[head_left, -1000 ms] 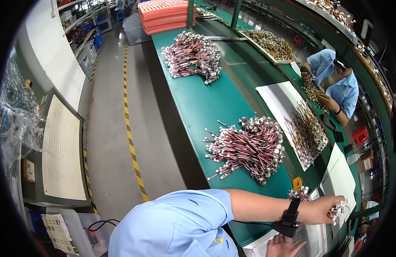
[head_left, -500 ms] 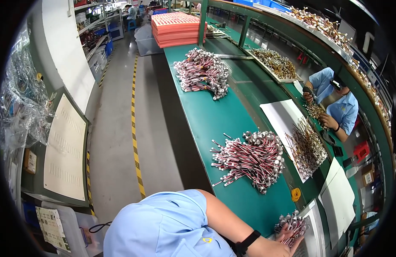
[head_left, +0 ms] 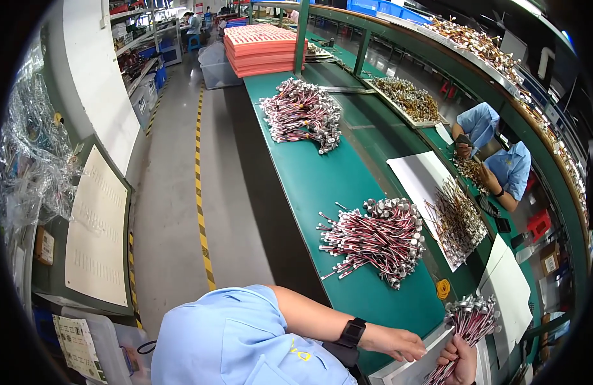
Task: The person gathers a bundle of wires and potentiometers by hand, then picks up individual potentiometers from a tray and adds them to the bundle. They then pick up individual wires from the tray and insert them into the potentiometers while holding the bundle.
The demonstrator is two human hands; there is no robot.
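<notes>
My right hand (head_left: 460, 360) is closed round a bundle of wired parts (head_left: 473, 319). The bundle has red, white and dark leads, with round silvery heads fanned out at the top. Just left of it is my left hand (head_left: 399, 344), palm down and empty, its fingers loosely stretched toward the right hand. On the green bench, beyond my hands, lies a large pile of the same wired parts (head_left: 376, 237), heads mostly to the right. A second such pile (head_left: 303, 115) sits farther back.
A white-edged tray (head_left: 399, 372) is under my hands. A yellow ring-shaped coil (head_left: 443, 289) lies near the bundle. Brown-wired parts (head_left: 460, 221) rest on white sheets to the right. Across the bench a co-worker (head_left: 501, 160) handles similar parts. Red foam sheets (head_left: 264, 48) are stacked at the far end.
The bundle, earlier low in my left hand's fingers, is now raised upright in my right hand. My left hand has let go and drawn back left.
</notes>
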